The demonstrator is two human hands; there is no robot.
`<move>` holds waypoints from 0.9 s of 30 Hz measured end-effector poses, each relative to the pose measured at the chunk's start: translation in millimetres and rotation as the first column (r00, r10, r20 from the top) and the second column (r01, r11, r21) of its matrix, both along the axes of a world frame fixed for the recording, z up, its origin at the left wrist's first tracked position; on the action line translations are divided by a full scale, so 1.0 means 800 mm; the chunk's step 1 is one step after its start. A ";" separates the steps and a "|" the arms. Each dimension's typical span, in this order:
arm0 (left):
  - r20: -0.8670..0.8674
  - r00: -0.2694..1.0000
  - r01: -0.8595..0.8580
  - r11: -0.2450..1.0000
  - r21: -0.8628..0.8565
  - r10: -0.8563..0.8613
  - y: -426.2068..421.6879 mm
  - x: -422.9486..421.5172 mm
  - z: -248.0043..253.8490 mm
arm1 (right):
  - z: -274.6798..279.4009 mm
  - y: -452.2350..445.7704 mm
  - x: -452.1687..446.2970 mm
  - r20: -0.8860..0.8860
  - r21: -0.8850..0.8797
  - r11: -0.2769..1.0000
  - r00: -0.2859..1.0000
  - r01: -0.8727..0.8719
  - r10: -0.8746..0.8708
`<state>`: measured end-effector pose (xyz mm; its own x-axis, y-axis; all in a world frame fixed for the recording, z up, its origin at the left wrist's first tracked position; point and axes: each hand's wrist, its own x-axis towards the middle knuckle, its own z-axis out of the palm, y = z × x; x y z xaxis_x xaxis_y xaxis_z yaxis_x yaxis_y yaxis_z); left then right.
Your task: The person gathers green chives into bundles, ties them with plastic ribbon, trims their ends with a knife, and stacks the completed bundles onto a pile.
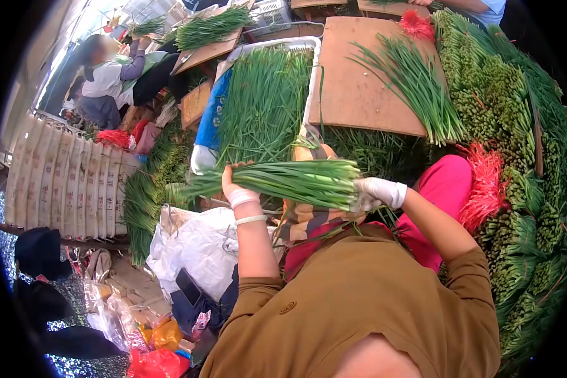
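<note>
A bunch of long green garlic chives (290, 179) lies level across my lap, its pale cut ends to the right. My left hand (235, 188) is wrapped round the leafy part. At the stem ends, my gloved right hand (378, 193) grips the bunch from the right side, partly hidden by the stems. Beyond my hands, another bunch of chives (416, 91) rests on a wooden board (353, 75). To its left, loose chives (264, 94) fill a white crate (314, 82).
Stacked chive bundles (498, 101) rise on my right, with red ties (483, 186) beside my knee. A white sack (198, 246) and plastic bags (164, 334) lie at left. A person (116, 75) sits at far left by a chive-covered board (211, 47). Another person's arm (475, 6) shows at top right.
</note>
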<state>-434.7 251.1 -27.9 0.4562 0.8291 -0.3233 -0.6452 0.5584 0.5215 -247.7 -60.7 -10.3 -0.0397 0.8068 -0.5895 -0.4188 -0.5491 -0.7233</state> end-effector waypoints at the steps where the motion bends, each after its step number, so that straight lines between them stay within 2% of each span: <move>1: -0.087 0.995 -0.052 0.994 -0.093 0.043 -0.003 -0.007 -0.001 | -0.023 -0.014 0.002 0.033 0.027 0.998 0.998 -0.056 0.055; 2: -0.120 0.988 -0.112 0.979 -0.171 0.092 0.002 -0.013 -0.011 | -0.047 -0.029 0.003 0.069 0.053 0.992 0.992 -0.111 0.108; 3: -0.158 0.979 -0.164 0.961 -0.222 0.131 0.008 -0.019 -0.025 | -0.024 -0.041 0.001 0.077 0.057 0.997 0.995 0.059 -0.063; 4: -0.148 0.984 -0.139 0.946 -0.294 0.098 0.021 -0.030 -0.047 | 0.003 -0.053 0.000 0.085 0.061 0.972 0.969 0.226 -0.231; 5: -0.135 0.988 -0.114 0.924 -0.366 0.068 0.033 -0.041 -0.070 | -0.001 -0.078 0.025 -0.089 0.324 0.898 0.954 0.299 -0.285; 6: -0.158 0.984 -0.131 0.927 -0.352 0.079 0.036 -0.048 -0.087 | 0.005 -0.092 0.039 -0.314 0.294 0.777 0.824 0.557 -0.472; 7: -0.182 0.980 -0.144 0.930 -0.337 0.086 0.035 -0.052 -0.098 | 0.015 -0.103 0.049 -0.343 0.338 0.660 0.741 0.671 -0.578; 9: -0.206 0.975 -0.150 0.939 -0.309 0.088 0.029 -0.053 -0.109 | 0.029 -0.105 0.053 -0.018 0.407 0.645 0.712 0.646 -0.702; 10: -0.170 0.983 -0.117 0.941 -0.317 0.065 0.030 -0.054 -0.114 | 0.028 -0.100 0.050 0.146 0.390 0.713 0.725 0.583 -0.673; 11: -0.136 0.990 -0.085 0.942 -0.324 0.042 0.031 -0.054 -0.120 | 0.023 -0.084 0.038 0.222 0.374 0.733 0.712 0.568 -0.666; 12: -0.140 0.990 -0.075 0.943 -0.324 0.030 0.028 -0.051 -0.114 | 0.021 -0.068 0.030 0.257 0.258 0.810 0.771 0.527 -0.583; 14: -0.147 0.989 -0.060 0.944 -0.324 0.013 0.013 -0.038 -0.080 | 0.017 -0.036 0.006 0.152 0.089 0.886 0.873 0.455 -0.464; 15: -0.116 0.993 -0.026 0.970 -0.241 -0.002 0.004 -0.033 -0.062 | 0.001 -0.022 -0.009 0.114 0.093 0.879 0.872 0.468 -0.476; 17: -0.056 0.998 0.035 0.998 -0.061 -0.038 -0.014 -0.018 -0.015 | -0.001 -0.004 -0.022 0.068 0.271 0.788 0.806 0.553 -0.588; 18: 0.004 0.998 0.061 0.998 0.011 -0.061 -0.022 -0.014 0.016 | 0.019 -0.003 -0.021 -0.115 0.365 0.689 0.764 0.627 -0.635; 19: 0.049 0.995 0.078 0.981 0.178 -0.088 -0.026 -0.014 0.032 | 0.058 0.006 -0.027 -0.153 0.371 0.598 0.682 0.710 -0.715; 21: -0.004 1.000 0.018 0.989 0.149 -0.018 -0.037 -0.004 0.066 | 0.078 -0.011 -0.012 0.123 0.460 0.670 0.705 0.583 -0.698; 22: -0.099 0.994 0.052 0.986 0.157 -0.036 -0.022 -0.010 0.037 | 0.068 -0.008 -0.003 0.170 0.424 0.636 0.633 0.645 -0.755; 23: -0.191 0.980 0.088 0.982 0.167 -0.056 -0.005 -0.015 0.005 | 0.045 -0.016 0.014 -0.002 0.439 0.545 0.607 0.714 -0.794; 24: -0.284 0.957 0.053 0.998 -0.017 -0.055 -0.009 -0.014 -0.002 | 0.013 -0.030 0.031 -0.061 0.365 0.487 0.543 0.793 -0.838; 25: -0.239 0.971 -0.067 0.985 -0.159 0.027 0.007 -0.019 -0.046 | -0.009 -0.042 0.046 -0.112 0.281 0.427 0.471 0.860 -0.875; 26: -0.235 0.972 -0.082 0.973 -0.215 0.030 0.014 -0.028 -0.084 | -0.017 -0.051 0.046 -0.043 0.279 0.445 0.474 0.851 -0.880; 27: -0.244 0.969 -0.098 0.957 -0.274 0.030 0.006 -0.033 -0.088 | -0.023 -0.060 0.036 0.025 0.262 0.463 0.474 0.847 -0.880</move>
